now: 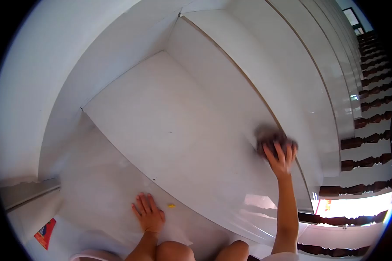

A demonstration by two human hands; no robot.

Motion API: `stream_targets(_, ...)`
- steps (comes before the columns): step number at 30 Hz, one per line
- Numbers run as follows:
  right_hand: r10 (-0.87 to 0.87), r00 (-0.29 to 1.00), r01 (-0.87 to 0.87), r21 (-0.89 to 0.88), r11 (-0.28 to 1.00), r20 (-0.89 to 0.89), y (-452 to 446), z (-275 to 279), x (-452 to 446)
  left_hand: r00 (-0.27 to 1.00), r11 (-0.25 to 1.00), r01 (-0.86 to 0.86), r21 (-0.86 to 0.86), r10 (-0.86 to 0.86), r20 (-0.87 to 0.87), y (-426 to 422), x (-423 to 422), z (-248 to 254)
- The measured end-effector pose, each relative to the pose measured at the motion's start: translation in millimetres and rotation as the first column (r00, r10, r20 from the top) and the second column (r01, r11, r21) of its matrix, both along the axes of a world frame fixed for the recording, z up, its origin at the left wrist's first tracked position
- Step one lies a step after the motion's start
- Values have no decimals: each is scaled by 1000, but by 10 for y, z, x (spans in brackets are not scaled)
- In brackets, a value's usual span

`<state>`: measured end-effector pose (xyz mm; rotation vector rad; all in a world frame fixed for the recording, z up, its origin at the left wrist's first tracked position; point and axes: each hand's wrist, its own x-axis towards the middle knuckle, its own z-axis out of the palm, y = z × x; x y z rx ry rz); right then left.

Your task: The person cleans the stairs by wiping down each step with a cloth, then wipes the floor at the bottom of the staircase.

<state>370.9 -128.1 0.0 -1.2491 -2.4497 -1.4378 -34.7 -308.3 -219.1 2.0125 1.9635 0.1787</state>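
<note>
My right hand (282, 160) is pressed over a bunched dark grey-brown cloth (268, 135), fingers spread across it. The cloth lies against the brown-trimmed edge of a pale stair step, and part of it is smeared by motion. Flat on the lower pale surface rests my left hand (147, 214), its fingers apart and nothing in them. A small yellow scrap (171, 206) lies just right of that hand. Between my two hands spreads the wide, glossy tread (174, 117), with a few tiny dark specks on it.
More pale steps (309, 74) climb toward the upper right. Dark turned wooden balusters (366, 142) line the right side. A white wall (56, 87) curves along the left. At lower left are a red printed piece (45, 233) and a pale pink rim (96, 254).
</note>
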Motion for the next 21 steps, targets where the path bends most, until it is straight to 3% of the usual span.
stream_targets(3, 254, 952, -236, 116, 965, -172, 1351, -68, -1188, 1000, 999, 5, -36, -5, 8, 36, -31, 24)
stream_targets(8, 432, 861, -447, 6, 894, -269, 2906, -333, -2575, 999, 997, -11, -72, 13, 32, 24, -3, 93)
stream_targets(11, 279, 898, -293, 10, 956, -341, 3008, -513, -2834, 1000, 999, -2, -33, 3, 14, 8, -24, 67)
stream_targets(16, 233, 927, -312, -262, 913, -295, 2761, -576, -2571, 1000, 999, -11, -31, 11, 3, 44, 6, 79)
stream_targets(17, 122, 919, -269, -372, 888, -374, 2665, -543, -2515, 1000, 1000, -8, -19, 8, 0, 46, 10, 94)
stream_targets(19, -131, 863, -209, -582, 786, -487, 2351, -415, -2452, 1000, 1000, -1, -7, 1, -2, 42, -16, 121)
stream_targets(20, -271, 772, -216, -637, 740, -576, 2129, -330, -2356, 1000, 1000, -3, -5, 3, 3, 49, -17, 114)
stream_targets(21, -269, 666, -323, -593, 737, -696, 1979, -431, -2122, 1000, 1000, -7, -4, 7, 13, 52, -4, 109)
